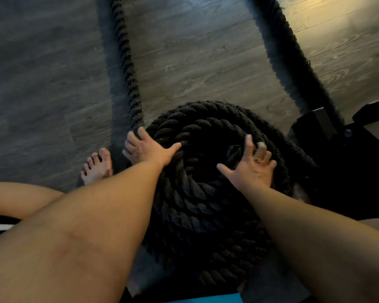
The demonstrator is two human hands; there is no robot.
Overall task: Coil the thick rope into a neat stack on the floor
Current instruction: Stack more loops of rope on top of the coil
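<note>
On the floor, the rope lies coiled in a round stack, two lengths trailing away; left hand curls round the length at its left edge, right hand presses on top, fingers spread

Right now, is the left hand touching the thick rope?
Touching. The head view shows the left hand with its fingers curled over the outer strand of the rope and its thumb lying on the coil.

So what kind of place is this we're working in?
Probably a home gym or workout room: a thick rope coiled on a wood-plank floor, a black metal equipment base beside it, a bare foot.
</note>
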